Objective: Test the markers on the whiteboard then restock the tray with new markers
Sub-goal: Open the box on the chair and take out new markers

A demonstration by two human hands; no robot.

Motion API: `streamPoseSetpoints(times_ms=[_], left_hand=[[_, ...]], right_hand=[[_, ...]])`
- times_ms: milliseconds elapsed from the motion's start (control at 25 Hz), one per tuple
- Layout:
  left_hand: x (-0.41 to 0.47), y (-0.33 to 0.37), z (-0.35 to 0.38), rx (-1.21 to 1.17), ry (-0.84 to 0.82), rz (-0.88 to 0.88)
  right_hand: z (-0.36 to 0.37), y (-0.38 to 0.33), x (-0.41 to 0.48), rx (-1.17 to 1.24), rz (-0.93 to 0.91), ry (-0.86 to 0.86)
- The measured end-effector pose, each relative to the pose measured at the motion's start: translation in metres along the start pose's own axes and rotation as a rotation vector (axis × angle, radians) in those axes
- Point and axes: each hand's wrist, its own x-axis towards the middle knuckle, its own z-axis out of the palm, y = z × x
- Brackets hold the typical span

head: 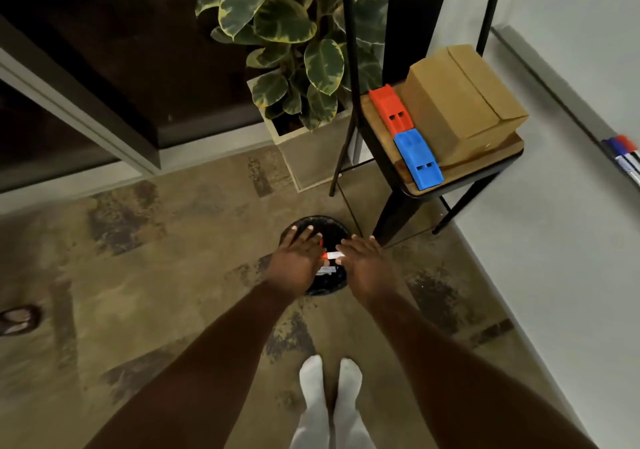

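Across the lower frame spreads a mottled brown floor point(138, 275). At its centre sits a round glossy black bin point(330, 228). Above it, the left grip point(298, 258) and right grip point(362, 261) lie flat, fingers straight and spread, holding nothing. Between them shows a slim red-capped marker point(329, 255). More capped markers point(623, 156) lie at the right edge.

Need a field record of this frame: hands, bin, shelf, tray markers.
left hand: open, fingers straight, over the black bin
right hand: open, fingers straight, over the bin's right side
red marker: between the two hands, above the bin; contact unclear
shelf: holds a cardboard box, a red box and a blue box
tray markers: blue, red and dark caps, on the ledge at the frame's right edge
plant: potted, behind the shelf's left side
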Motion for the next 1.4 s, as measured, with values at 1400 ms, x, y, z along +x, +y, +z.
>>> streamPoseSetpoints(times_ms=[1400], left_hand=[[-0.015, 0.05, -0.088, 0.026, -0.058, -0.04]], right_hand=[[-0.103, -0.015, -0.054, -0.103, 0.242, -0.085]])
